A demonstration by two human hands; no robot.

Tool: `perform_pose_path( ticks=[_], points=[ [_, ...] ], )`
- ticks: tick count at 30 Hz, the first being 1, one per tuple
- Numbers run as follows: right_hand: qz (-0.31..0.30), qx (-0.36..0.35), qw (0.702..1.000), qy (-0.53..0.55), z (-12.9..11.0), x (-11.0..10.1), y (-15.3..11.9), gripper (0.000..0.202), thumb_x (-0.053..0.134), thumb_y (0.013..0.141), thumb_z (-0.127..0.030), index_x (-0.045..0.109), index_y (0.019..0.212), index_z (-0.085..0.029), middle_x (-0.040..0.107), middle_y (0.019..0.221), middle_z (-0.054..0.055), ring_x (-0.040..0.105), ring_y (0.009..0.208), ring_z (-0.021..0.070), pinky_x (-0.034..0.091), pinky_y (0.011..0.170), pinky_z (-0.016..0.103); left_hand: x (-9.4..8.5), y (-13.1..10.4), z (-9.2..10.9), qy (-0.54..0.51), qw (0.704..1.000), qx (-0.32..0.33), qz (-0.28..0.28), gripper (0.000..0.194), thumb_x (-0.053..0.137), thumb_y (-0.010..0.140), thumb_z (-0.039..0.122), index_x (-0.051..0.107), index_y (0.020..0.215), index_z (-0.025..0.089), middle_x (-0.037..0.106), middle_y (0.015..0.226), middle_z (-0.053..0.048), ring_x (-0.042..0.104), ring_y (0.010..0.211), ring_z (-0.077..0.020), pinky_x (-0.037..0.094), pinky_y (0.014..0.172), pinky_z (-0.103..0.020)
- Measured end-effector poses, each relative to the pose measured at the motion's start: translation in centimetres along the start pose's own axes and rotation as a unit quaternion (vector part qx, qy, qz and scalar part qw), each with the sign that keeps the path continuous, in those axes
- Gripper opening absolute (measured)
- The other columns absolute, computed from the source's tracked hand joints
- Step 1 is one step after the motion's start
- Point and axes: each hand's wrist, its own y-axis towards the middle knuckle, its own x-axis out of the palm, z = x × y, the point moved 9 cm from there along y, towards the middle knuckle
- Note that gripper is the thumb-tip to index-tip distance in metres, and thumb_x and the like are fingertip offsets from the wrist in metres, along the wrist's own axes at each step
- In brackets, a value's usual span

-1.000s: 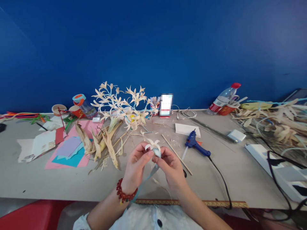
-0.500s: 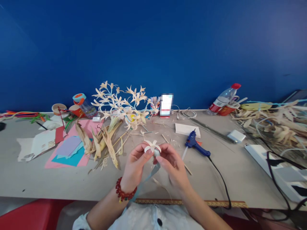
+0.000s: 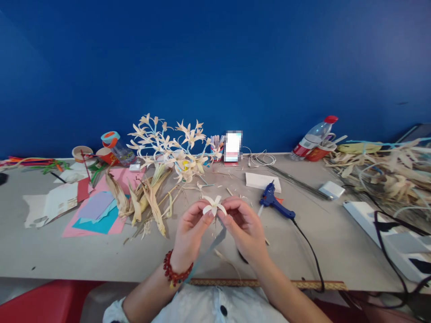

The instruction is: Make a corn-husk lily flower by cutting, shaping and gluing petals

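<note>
A cream-white flower with narrow pointed petals, apparently of dried husk, is held upright between my two hands in the middle. My left hand, with red beads at the wrist, pinches it from the left. Close against the flower's right side, the thumb and fingers of my right hand are closed on the upper end of a pale blue strip. That strip hangs down toward my left wrist. The flower's stem is mostly hidden by fingers.
Behind my hands stands a spray of similar flowers. Dried corn husks and coloured paper lie left. A blue glue gun, wires and a power strip lie right. A tilted bottle leans at the back.
My right fingers have closed in nearer the flower, and the rounded pale blue piece by my right thumb is now hidden. The flower has tipped slightly, showing more of its face.
</note>
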Motion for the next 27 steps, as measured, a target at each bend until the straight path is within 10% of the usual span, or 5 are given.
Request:
perform_pose_path(
  ticks=[27],
  points=[
    [-0.009, 0.032, 0.999, 0.007, 0.5, 0.2, 0.2, 0.006, 0.067, 0.086, -0.028, 0.068, 0.085, -0.022, 0.062, 0.082, 0.003, 0.057, 0.074, 0.0169, 0.045, 0.064, 0.027, -0.1, -0.1, 0.6, 0.041, 0.997, 0.060, -0.019, 0.011, 0.072, 0.081, 0.032, 0.074, 0.079, 0.022, 0.061, 0.076, -0.001, 0.051, 0.071, -0.0137, 0.041, 0.065, -0.024]
  ],
)
